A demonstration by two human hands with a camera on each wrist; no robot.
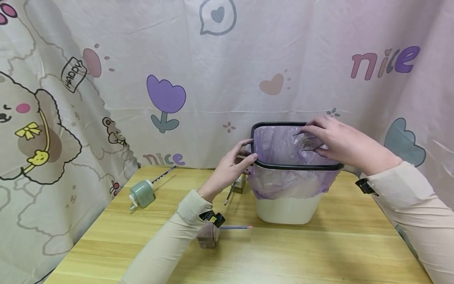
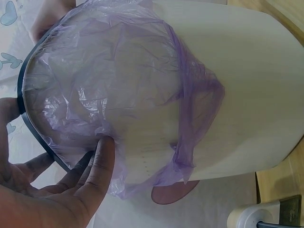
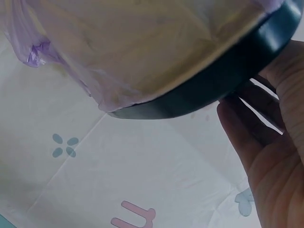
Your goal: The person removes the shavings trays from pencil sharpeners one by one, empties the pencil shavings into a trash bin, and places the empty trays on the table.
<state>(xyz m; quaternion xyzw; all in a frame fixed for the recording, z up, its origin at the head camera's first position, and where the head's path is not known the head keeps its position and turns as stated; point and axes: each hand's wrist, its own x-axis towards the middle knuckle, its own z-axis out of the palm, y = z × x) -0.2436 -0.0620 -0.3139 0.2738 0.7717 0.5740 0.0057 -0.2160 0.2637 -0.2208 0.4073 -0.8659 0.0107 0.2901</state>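
A white trash can stands on the table, with a purple plastic bag folded over its sides and a black rim ring. My left hand holds the can at its left rim; in the left wrist view some fingers rest against the bag outside. Above the can's mouth my right hand grips a small clear box, tilted, with what looks like pencil shavings inside. In the right wrist view, the black rim hides the box and part of the fingers.
A green pencil sharpener with a striped pencil in it lies at the table's left. A brownish sharpener with a blue pencil sits by my left forearm. Another sharpener with a dark pencil is beside the can. A printed curtain hangs behind.
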